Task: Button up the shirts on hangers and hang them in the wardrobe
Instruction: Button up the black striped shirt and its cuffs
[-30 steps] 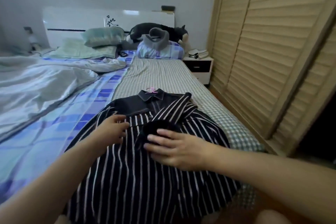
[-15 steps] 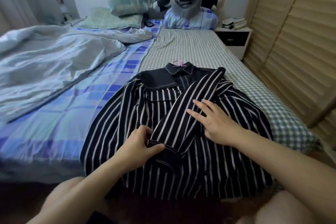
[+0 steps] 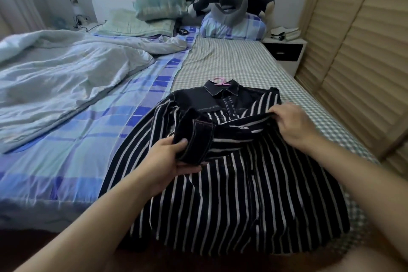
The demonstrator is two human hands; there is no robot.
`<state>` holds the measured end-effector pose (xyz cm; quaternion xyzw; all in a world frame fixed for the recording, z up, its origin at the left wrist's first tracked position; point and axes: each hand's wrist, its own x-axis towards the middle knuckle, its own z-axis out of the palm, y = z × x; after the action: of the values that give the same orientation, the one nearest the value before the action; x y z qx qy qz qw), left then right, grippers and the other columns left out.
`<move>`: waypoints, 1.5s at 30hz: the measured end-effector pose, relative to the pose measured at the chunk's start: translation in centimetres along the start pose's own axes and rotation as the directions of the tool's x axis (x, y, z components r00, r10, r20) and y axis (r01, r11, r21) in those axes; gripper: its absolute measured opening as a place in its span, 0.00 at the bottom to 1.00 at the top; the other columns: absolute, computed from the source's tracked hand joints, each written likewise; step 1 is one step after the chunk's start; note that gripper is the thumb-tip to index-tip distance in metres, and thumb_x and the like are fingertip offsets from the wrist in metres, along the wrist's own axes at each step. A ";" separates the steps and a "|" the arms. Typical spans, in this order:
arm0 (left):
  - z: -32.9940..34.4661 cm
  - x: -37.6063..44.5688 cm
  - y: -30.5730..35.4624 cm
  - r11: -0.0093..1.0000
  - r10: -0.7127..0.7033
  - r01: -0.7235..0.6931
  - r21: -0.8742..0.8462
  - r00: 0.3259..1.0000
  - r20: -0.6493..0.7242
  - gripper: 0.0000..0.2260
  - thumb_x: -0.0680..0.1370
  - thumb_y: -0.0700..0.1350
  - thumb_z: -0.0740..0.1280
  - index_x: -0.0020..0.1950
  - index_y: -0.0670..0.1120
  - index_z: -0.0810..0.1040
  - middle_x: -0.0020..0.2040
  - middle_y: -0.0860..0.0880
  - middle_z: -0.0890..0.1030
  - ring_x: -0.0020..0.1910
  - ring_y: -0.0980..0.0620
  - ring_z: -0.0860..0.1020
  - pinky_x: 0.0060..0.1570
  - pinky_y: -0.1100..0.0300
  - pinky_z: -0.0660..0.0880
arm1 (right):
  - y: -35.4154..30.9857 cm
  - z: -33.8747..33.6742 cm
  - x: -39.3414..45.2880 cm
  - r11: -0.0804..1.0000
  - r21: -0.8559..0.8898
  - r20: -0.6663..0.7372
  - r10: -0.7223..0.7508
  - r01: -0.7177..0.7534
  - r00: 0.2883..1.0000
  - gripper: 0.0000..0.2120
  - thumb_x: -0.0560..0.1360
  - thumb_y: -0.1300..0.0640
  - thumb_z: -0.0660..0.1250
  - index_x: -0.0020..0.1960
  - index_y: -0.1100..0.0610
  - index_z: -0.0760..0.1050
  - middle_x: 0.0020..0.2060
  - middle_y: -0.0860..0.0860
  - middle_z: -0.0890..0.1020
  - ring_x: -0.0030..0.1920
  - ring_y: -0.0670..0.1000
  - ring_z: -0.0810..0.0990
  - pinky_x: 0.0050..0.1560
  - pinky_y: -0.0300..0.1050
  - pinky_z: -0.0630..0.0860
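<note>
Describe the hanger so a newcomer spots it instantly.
Start at the bed, on its grey checked side nearest the slatted doors. A dark striped shirt lies there; at the collar's far edge, a small hook pokes out: the hanger. It is the only pink thing on the bed.

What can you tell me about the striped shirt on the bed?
The striped shirt is dark with white stripes, a plain dark yoke and collar with pale stitching. It lies flat, front up, on the bed, a pink hanger at its collar. The left hand grips the cuff; the right hand holds the sleeve.
</note>
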<state>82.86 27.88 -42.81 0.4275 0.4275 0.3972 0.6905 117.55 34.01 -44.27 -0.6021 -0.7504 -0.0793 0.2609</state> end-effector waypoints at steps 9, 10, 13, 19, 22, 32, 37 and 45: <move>-3.9 5.1 -3.1 0.609 0.122 0.059 0.791 0.978 -0.167 0.05 0.80 0.45 0.66 0.52 0.49 0.82 0.37 0.50 0.85 0.35 0.49 0.83 0.42 0.47 0.83 | 0.3 0.5 0.4 0.856 -0.510 0.439 0.170 0.088 0.882 0.20 0.80 0.43 0.64 0.70 0.45 0.72 0.62 0.49 0.76 0.65 0.54 0.71 0.69 0.53 0.65; -4.2 5.1 -4.0 0.550 0.262 0.055 0.833 0.936 -0.236 0.04 0.80 0.47 0.67 0.53 0.50 0.81 0.40 0.52 0.84 0.39 0.52 0.82 0.44 0.50 0.80 | 0.4 2.2 -0.7 0.886 -0.463 0.387 0.178 0.024 0.905 0.22 0.79 0.48 0.68 0.72 0.47 0.71 0.64 0.50 0.74 0.66 0.55 0.68 0.71 0.54 0.64; -3.4 4.2 -5.0 0.499 0.658 -0.178 0.848 0.715 -0.237 0.09 0.82 0.45 0.66 0.61 0.50 0.77 0.54 0.54 0.76 0.51 0.57 0.75 0.53 0.58 0.74 | -1.5 5.7 -3.8 0.979 -0.159 0.057 0.138 -0.127 0.989 0.22 0.72 0.68 0.71 0.64 0.53 0.79 0.59 0.52 0.77 0.62 0.56 0.70 0.67 0.54 0.70; -2.0 7.2 -4.6 0.041 0.697 -0.476 0.878 0.644 0.317 0.20 0.81 0.48 0.66 0.73 0.50 0.75 0.73 0.49 0.71 0.74 0.47 0.67 0.73 0.47 0.66 | -8.8 7.2 -5.4 0.960 0.260 0.112 0.074 -0.101 0.991 0.15 0.79 0.55 0.69 0.65 0.51 0.80 0.62 0.43 0.75 0.67 0.45 0.67 0.69 0.36 0.60; -2.0 9.7 -4.5 0.087 0.684 -0.445 0.891 0.678 0.272 0.27 0.77 0.44 0.72 0.76 0.50 0.72 0.75 0.48 0.69 0.78 0.46 0.63 0.76 0.43 0.62 | -9.4 7.7 -4.6 0.969 0.227 0.016 0.095 -0.096 0.995 0.12 0.77 0.55 0.71 0.60 0.53 0.81 0.57 0.44 0.77 0.61 0.45 0.71 0.65 0.31 0.63; -2.1 13.7 -3.7 -0.143 0.563 -0.546 0.826 0.641 0.522 0.07 0.78 0.43 0.71 0.53 0.51 0.86 0.45 0.53 0.84 0.44 0.48 0.82 0.51 0.47 0.78 | -10.7 9.8 -3.3 1.000 0.018 0.108 -0.007 0.005 0.994 0.19 0.77 0.44 0.69 0.62 0.54 0.81 0.68 0.50 0.74 0.71 0.54 0.66 0.73 0.55 0.68; -1.3 12.8 -4.0 0.000 0.540 -0.524 0.852 0.717 0.441 0.08 0.80 0.43 0.69 0.55 0.52 0.85 0.47 0.55 0.82 0.47 0.52 0.80 0.46 0.53 0.79 | -10.3 10.1 -3.7 0.995 0.065 -0.007 -0.077 0.078 0.997 0.08 0.76 0.59 0.73 0.54 0.56 0.85 0.55 0.49 0.81 0.59 0.52 0.75 0.60 0.53 0.76; 0.2 9.9 -1.8 0.481 0.363 -0.387 0.787 0.904 0.223 0.04 0.79 0.47 0.71 0.45 0.51 0.84 0.37 0.55 0.82 0.35 0.61 0.77 0.39 0.69 0.72 | -11.0 8.4 -4.0 0.961 0.230 -0.233 -0.099 0.154 0.967 0.07 0.79 0.56 0.72 0.51 0.58 0.85 0.52 0.51 0.81 0.56 0.52 0.76 0.59 0.47 0.75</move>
<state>86.54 36.30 -46.87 0.7841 0.4485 0.2901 0.3161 105.23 31.33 -51.23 -0.5032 -0.7582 -0.0682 0.4091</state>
